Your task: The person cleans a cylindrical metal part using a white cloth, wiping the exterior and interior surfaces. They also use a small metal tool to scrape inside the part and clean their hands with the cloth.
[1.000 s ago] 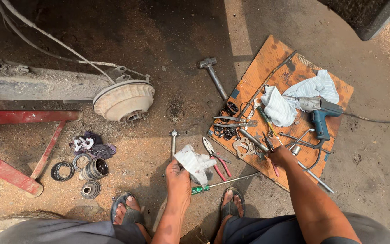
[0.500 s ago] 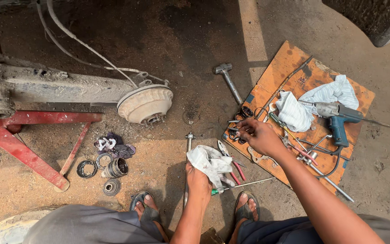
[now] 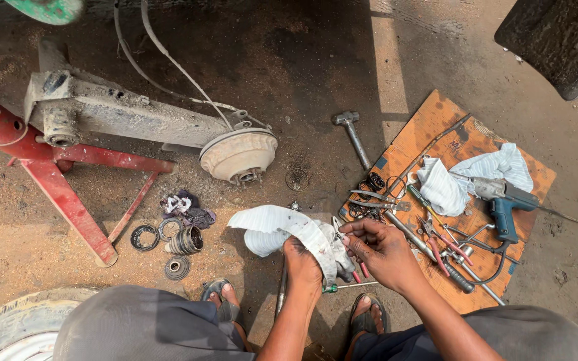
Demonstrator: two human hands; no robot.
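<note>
While the red stand (image 3: 48,174) props the axle arm (image 3: 122,113) at far left, the hub (image 3: 239,155) at its end sits bare, its rings and bearings (image 3: 168,241) already off and lying on the ground just below, beside a dark rag (image 3: 185,207). Nearer the middle, the left hand (image 3: 302,257) is closed around a white striped cloth (image 3: 282,230), which drapes over its knuckles and spreads leftward. Just beside it, the right hand (image 3: 382,251) pinches a small metal part (image 3: 338,227) against that cloth; what the part is I cannot tell. Judging by this, the strip-down looks done and cleaning is under way, with refitting left. Farther right, a hammer (image 3: 352,137) lies on the ground, and a board (image 3: 456,200) carries pliers (image 3: 436,244), another cloth (image 3: 469,174) and a blue drill (image 3: 503,207).
</note>
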